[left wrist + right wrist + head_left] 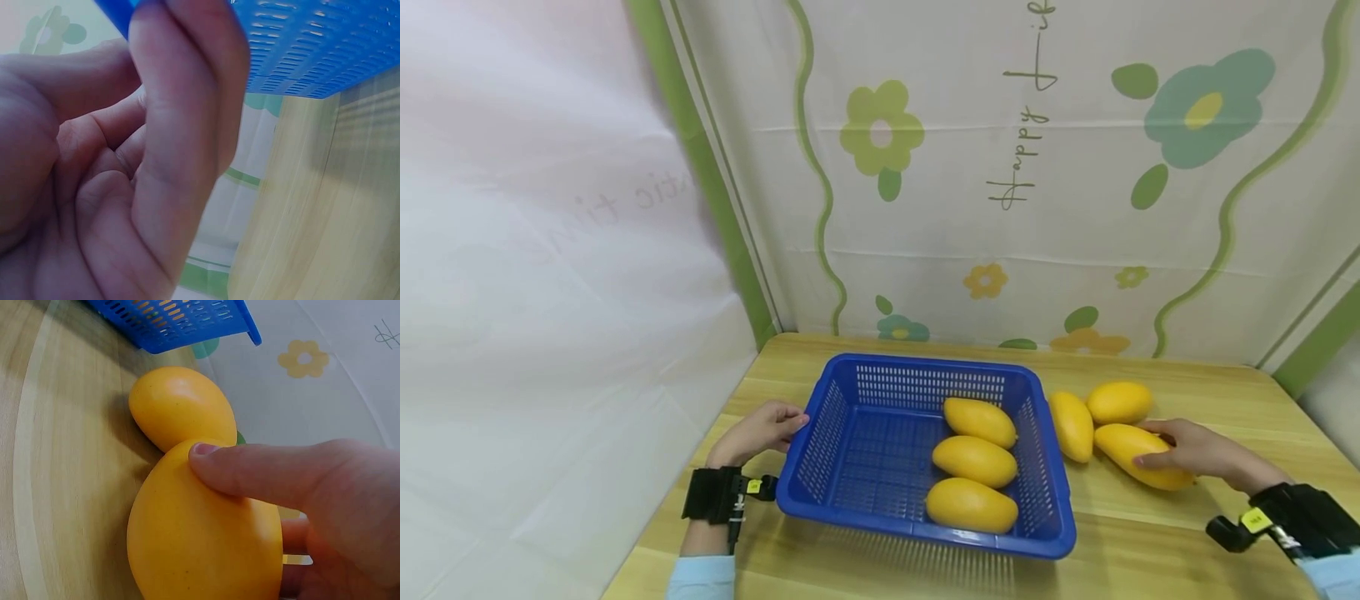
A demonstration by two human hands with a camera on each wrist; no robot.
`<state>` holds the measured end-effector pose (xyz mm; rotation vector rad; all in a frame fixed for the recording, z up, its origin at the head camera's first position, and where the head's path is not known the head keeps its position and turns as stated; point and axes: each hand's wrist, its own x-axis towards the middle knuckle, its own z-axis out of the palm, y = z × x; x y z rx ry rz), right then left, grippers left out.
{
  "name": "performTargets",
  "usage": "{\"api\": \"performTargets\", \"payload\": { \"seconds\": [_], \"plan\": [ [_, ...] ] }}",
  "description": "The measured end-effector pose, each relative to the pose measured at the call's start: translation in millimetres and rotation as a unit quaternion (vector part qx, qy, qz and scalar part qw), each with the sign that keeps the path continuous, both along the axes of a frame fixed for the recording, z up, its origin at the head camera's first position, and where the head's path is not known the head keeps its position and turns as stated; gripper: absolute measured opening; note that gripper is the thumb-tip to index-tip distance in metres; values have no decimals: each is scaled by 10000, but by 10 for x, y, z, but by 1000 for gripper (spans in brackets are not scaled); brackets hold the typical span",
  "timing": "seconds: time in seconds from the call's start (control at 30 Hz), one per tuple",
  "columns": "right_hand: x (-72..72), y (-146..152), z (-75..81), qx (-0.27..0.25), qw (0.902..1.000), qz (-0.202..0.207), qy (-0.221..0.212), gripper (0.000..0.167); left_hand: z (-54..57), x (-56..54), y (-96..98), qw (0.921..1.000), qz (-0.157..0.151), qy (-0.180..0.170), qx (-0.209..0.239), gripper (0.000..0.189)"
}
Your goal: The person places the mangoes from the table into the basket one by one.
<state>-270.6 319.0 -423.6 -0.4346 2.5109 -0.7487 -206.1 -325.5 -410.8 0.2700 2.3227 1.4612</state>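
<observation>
A blue plastic basket [880, 454] with slotted walls stands on the table, and my left hand [762, 432] holds its left rim between thumb and fingers. In the left wrist view the curled fingers [181, 106] hide part of that rim. Three yellow mangoes lie in a column along the basket's right side, the middle mango [974, 462] among them. To the right of the basket, my right hand [1198, 450] grips another mango [1127, 447], thumb on its near side. Two more, an upright-lying mango [1072, 427] and a sideways mango [1120, 402], lie close by it.
The light wooden table [1120, 550] ends at the back against a white curtain [925, 225] printed with flowers. Another white sheet [572, 333] hangs along the left side. Black straps with small cameras sit on both wrists.
</observation>
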Motion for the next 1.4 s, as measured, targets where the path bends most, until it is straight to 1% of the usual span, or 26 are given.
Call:
{"api": "performTargets", "payload": {
  "seconds": [0.23, 0.43, 0.7, 0.9, 1.1, 1.23, 1.3, 1.4],
  "plan": [
    [23, 7, 15, -134, 9999, 21, -3, 70, 3, -2, 2, 10000, 25, -6, -4, 36],
    [43, 6, 22, -7, 10000, -72, 37, 73, -4, 1, 3, 10000, 23, 16, -24, 36],
    [58, 7, 57, 208, 9995, -236, 61, 78, -3, 3, 12, 10000, 1, -19, 67, 34],
    [85, 5, 86, 217, 9993, -294, 112, 75, 1, 7, 17, 10000, -23, -5, 61, 35],
    [136, -10, 113, 11, 9992, -385, -95, 74, 6, 5, 18, 10000, -2, 9, 43, 35],
    [148, -19, 122, 79, 9994, -343, 49, 75, 11, 3, 17, 10000, -20, -7, 70, 34],
    [154, -26, 126, 107, 9992, -363, 89, 76, 9, 4, 16, 10000, -50, 21, 82, 35],
    [174, -37, 133, 90, 9991, -398, 94, 76, 8, 4, 20, 10000, -14, -2, 76, 34]
  ]
}}
